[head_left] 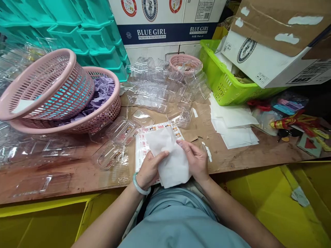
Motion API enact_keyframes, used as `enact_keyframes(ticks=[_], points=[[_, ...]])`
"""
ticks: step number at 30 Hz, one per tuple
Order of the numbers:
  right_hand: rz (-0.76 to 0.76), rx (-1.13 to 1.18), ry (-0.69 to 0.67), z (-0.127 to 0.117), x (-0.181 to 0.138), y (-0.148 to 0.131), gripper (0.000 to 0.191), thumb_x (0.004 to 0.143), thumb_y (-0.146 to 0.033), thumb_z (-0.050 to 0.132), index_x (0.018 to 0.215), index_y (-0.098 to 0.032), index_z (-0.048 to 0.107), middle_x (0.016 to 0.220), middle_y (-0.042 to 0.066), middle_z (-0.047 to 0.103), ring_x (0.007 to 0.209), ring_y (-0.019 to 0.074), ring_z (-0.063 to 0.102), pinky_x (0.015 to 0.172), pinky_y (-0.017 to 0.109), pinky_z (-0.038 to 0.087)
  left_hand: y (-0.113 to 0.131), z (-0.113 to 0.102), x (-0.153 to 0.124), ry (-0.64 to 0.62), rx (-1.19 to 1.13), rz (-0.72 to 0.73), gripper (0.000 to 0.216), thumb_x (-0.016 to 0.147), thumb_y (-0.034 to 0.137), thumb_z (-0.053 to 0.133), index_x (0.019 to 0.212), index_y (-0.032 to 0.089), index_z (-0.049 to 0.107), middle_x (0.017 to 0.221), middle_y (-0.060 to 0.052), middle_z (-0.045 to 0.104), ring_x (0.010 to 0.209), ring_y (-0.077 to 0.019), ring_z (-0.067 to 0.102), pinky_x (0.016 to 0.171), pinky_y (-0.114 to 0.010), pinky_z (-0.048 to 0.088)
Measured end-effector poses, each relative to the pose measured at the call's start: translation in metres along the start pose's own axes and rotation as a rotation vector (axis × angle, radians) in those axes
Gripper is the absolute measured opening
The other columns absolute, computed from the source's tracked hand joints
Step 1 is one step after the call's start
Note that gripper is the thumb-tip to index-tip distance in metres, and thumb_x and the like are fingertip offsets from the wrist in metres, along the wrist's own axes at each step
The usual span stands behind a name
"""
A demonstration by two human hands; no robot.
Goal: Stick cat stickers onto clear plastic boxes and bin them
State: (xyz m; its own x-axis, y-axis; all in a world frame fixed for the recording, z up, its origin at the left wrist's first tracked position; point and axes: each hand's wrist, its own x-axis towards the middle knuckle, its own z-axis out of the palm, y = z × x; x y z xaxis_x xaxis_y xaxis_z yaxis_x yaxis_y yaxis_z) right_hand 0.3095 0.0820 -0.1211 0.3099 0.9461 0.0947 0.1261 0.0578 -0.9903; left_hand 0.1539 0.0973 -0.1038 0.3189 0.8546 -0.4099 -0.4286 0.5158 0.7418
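Note:
A white paper sheet [173, 158], seemingly more than one layer, is held between my two hands over the table's front edge. My left hand [152, 165], with a pale green bangle at its wrist, grips the left side, thumb on top. At the right side of the paper my right hand [195, 160] pinches the edge, its fingers curled. Beneath lies a printed sticker sheet [141, 146] with small cartoon figures, partly covered by the paper. Left of it rest clear plastic boxes [121, 132], some bearing stickers.
Pink baskets [115, 100], one holding purple pieces, stand at the left. Clear packaging [152, 89] is heaped at the back. White paper sheets [232, 124] lie at the right, below a green basket [227, 86] with a carton [261, 58] on it. Teal bins [100, 38] are stacked behind.

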Motion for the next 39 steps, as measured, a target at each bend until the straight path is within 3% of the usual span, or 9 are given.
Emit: enact_keyframes(ticks=[5,10,12,16,22,25,28,34,39], points=[[0.12,0.448,0.398,-0.027,0.036,0.001,0.023,0.081,-0.04,0.066,0.088,-0.019,0.07,0.091,0.006,0.075,0.087,0.0226,0.072,0.089,0.044,0.056,-0.001,-0.03,-0.002,0.15,0.203,0.036,0.054,0.071,0.041,0.074,0.115,0.013,0.061,0.109,-0.014,0.07,0.097,-0.0292,0.068,0.081,-0.04,0.055],[-0.332,-0.003,0.445,-0.044,0.038,-0.023,0.02,0.088,-0.027,0.059,0.103,-0.023,0.072,0.106,0.005,0.073,0.1,0.0235,0.07,0.098,0.047,0.052,0.002,-0.031,-0.026,0.507,0.709,0.74,0.066,0.071,0.029,0.077,0.131,0.025,0.049,0.146,-0.01,0.04,0.138,-0.0275,0.035,0.114,-0.043,0.029],[-0.576,-0.318,0.234,-0.034,0.026,-0.029,0.031,0.087,-0.017,0.059,0.114,-0.027,0.068,0.116,0.004,0.07,0.111,0.025,0.065,0.104,0.048,0.047,0.004,-0.015,-0.032,0.376,0.782,0.752,0.046,0.076,0.031,0.072,0.12,0.025,0.06,0.144,-0.009,0.042,0.138,-0.0279,0.034,0.116,-0.043,0.025],[-0.812,-0.642,-0.111,-0.006,0.009,-0.026,0.046,0.085,-0.014,0.06,0.129,-0.027,0.058,0.124,0.006,0.065,0.122,0.0266,0.057,0.107,0.05,0.043,0.004,0.016,-0.013,-0.061,0.432,0.309,0.032,0.09,0.042,0.052,0.11,0.021,0.067,0.122,-0.01,0.063,0.117,-0.0265,0.056,0.104,-0.04,0.041],[-0.454,-0.484,-0.264,-0.024,0.018,-0.017,0.075,0.075,-0.044,0.075,0.14,-0.024,0.043,0.137,0.011,0.055,0.13,0.0296,0.048,0.11,0.051,0.036,0.016,0.023,0.03,-0.112,0.553,0.336,0.027,0.091,0.038,0.053,0.092,0.017,0.068,0.112,-0.008,0.065,0.105,-0.0204,0.059,0.096,-0.033,0.044],[-0.146,-0.249,-0.253,-0.048,0.032,-0.013,0.032,0.082,-0.043,0.067,0.106,-0.022,0.066,0.106,0.008,0.069,0.103,0.0232,0.064,0.091,0.037,0.051,0.02,0.032,0.042,-0.27,0.795,0.466,0.027,0.092,0.036,0.051,0.084,0.016,0.067,0.103,-0.009,0.067,0.098,-0.0194,0.062,0.091,-0.034,0.048],[0.044,-0.031,-0.068,-0.067,0.047,-0.003,0.022,0.081,-0.042,0.068,0.084,-0.02,0.067,0.084,0.003,0.07,0.082,0.0192,0.065,0.081,0.033,0.052,0.015,0.048,0.064,-0.174,1.131,0.824,0.031,0.087,0.033,0.058,0.114,0.017,0.062,0.12,-0.014,0.062,0.117,-0.0254,0.055,0.101,-0.043,0.044],[0.046,0.19,0.272,-0.089,0.064,0.015,0.025,0.076,-0.038,0.074,0.093,-0.022,0.065,0.089,0.001,0.069,0.082,0.0155,0.064,0.084,0.031,0.05,0.014,0.055,0.133,-0.176,1.817,1.05,0.056,0.08,0.003,0.053,0.133,0.023,0.052,0.148,-0.016,0.04,0.14,-0.0357,0.029,0.108,-0.058,0.032],[-0.004,0.166,0.234,-0.077,0.064,0.018,0.039,0.077,-0.037,0.072,0.11,-0.024,0.057,0.11,0.007,0.066,0.102,0.0191,0.062,0.095,0.037,0.047,0.038,0.04,0.147,-0.181,1.5,1.136,0.051,0.076,0.013,0.064,0.126,0.02,0.055,0.136,-0.017,0.049,0.129,-0.0327,0.044,0.105,-0.054,0.039]])
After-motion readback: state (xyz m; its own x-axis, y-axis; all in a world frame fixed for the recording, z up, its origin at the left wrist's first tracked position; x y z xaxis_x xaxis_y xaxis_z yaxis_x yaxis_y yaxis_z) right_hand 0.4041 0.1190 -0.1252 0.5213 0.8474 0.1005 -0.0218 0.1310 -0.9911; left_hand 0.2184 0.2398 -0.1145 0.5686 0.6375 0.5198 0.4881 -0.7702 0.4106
